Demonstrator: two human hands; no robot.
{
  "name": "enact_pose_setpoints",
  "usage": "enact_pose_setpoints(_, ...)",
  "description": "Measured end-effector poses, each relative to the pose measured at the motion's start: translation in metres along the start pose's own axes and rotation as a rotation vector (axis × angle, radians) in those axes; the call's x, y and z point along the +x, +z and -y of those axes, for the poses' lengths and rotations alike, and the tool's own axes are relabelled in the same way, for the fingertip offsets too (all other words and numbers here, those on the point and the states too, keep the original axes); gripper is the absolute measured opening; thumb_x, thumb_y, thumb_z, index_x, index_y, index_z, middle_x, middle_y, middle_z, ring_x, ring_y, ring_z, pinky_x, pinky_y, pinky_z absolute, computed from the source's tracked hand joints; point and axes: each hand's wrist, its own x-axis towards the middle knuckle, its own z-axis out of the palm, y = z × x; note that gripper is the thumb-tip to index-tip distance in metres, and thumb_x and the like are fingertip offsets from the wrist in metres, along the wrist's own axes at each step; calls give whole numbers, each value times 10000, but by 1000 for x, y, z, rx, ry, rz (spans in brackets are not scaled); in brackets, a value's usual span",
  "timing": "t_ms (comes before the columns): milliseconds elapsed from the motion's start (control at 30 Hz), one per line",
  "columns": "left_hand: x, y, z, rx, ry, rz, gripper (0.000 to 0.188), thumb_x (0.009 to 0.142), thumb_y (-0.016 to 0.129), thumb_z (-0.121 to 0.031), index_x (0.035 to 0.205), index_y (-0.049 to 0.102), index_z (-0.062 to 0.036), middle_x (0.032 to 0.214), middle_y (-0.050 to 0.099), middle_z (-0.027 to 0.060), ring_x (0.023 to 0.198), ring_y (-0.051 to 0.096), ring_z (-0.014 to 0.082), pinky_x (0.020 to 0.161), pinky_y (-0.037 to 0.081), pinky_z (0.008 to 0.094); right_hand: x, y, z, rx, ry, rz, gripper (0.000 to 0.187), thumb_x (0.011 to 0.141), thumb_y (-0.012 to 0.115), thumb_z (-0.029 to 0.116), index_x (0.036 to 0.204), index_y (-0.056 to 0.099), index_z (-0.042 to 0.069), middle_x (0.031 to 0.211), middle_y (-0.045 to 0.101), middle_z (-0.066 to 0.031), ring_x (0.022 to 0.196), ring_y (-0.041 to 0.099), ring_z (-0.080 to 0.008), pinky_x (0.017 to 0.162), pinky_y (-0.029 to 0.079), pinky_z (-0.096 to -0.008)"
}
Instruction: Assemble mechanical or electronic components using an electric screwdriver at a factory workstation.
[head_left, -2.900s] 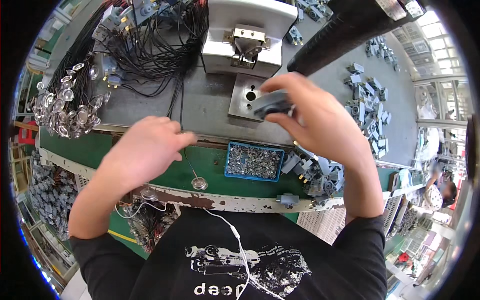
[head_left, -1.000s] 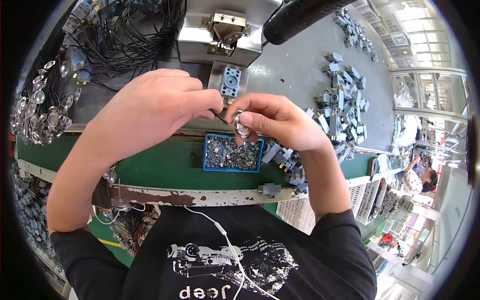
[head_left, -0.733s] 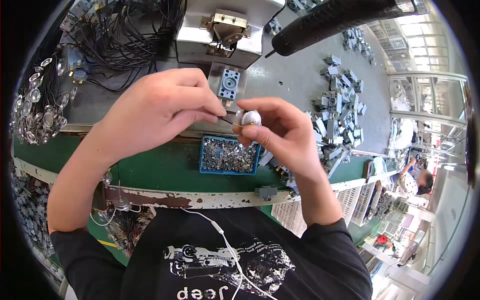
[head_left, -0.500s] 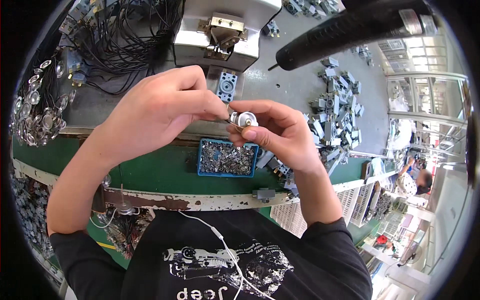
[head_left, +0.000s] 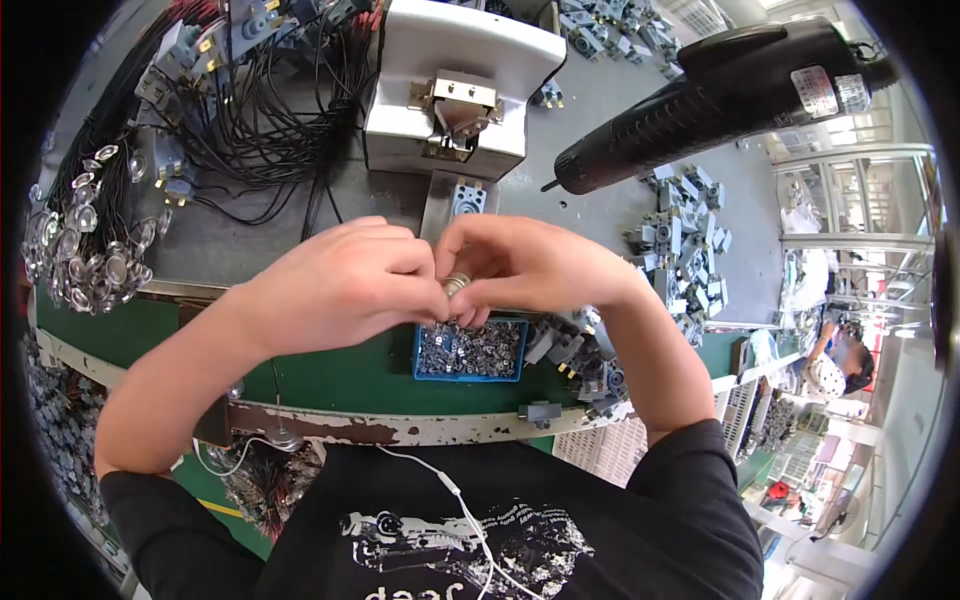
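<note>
Left hand (head_left: 335, 290) and right hand (head_left: 530, 265) pinch one small metal part (head_left: 456, 285) together above the blue tray (head_left: 470, 350) (near table edge); fitting looks underway, steady alignment needed.

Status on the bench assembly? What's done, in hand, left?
Done: wired round parts lie heaped at left. In hand: left hand and right hand pinch one small metal part over the blue tray. Left: grey blocks piled right; driver hangs unused.

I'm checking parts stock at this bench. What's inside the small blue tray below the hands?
The blue tray holds a heap of small grey metal parts, too small to identify. Its upper edge is covered by the left hand and right hand.
</note>
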Motion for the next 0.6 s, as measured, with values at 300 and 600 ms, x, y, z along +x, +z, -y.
enact_pose_setpoints(300,25,-2,9,100,-167,-328,236,841,798,-141,1045,727,-47,851,674,85,764,667,280,682,539,401,-47,12,23,-340,-582,-961,229,1038,588,18,1264,586,-18,955,726,-138,751,668,-139,661,534,-253)
enact_pose_setpoints(600,37,-6,19,86,-378,-52,184,879,762,-164,1036,745,-70,845,695,76,796,683,288,723,549,399,-7,8,97,-31,-870,-1214,815,922,808,215,1537,316,5,1195,639,-210,1013,687,-250,858,590,-357)
